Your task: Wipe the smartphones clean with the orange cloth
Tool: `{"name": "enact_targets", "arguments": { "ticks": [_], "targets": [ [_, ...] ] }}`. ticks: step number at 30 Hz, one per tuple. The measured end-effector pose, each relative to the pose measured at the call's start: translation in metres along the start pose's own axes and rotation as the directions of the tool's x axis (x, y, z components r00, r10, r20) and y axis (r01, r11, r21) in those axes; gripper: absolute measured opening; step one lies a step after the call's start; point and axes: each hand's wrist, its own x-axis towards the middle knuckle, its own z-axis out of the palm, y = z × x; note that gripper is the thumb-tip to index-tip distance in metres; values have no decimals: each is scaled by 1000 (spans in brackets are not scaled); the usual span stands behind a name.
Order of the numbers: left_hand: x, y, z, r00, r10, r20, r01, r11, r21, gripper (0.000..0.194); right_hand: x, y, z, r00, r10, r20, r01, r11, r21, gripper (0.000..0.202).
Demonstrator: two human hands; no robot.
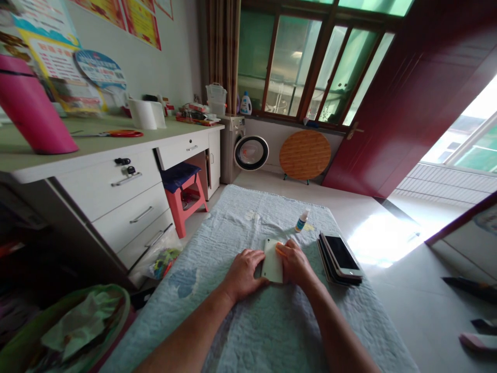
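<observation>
A white phone point(273, 265) lies back side up on the pale blue quilted cloth point(248, 217). My left hand point(244, 272) grips its left edge, fingers at the upper side and thumb near the lower corner. Pressed on the phone's upper right part is a small orange cloth point(279, 248), pinched under the fingers of my right hand point(295, 261). Beyond my right hand stands a small bottle point(302, 221) with a blue label and clear cap. To the right sits a stack of phones point(340, 256), the top one with its dark screen up.
Left is a white desk point(186, 135) with scissors point(120, 133) and a pink bottle point(33, 106). A red stool point(180, 212) stands beside it. A green bin point(126, 305) is at lower left. Behind are a washing machine point(229, 147), a round wooden board point(305, 154) and a red door point(388, 103).
</observation>
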Motion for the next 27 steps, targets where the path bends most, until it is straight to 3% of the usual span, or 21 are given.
{"name": "enact_targets", "arguments": {
  "ticks": [4,8,10,14,20,24,27],
  "targets": [
    [0,-1,1,1000,-6,3,6,1000,5,58,-6,0,-21,982,-78,173,44,981,189,30],
    [0,-2,2,1000,-16,10,15,1000,27,56,-12,4,-39,877,-140,459,-82,899,430,32],
    [0,-2,2,1000,-20,14,20,999,34,57,-13,6,-43,845,-159,511,-125,870,477,30],
    [0,-1,0,1000,-24,18,24,999,37,56,-13,9,-45,831,-161,533,-145,862,486,29],
    [0,2,-2,999,-36,31,35,999,29,57,-11,11,-34,865,-87,495,-188,858,479,30],
    [0,-2,0,999,-24,22,24,1000,19,61,-6,1,-22,971,-26,238,-50,950,308,25],
    [0,-5,2,1000,-9,13,8,1000,7,63,-4,-9,-15,997,-9,82,-3,989,149,28]
  ]
}}
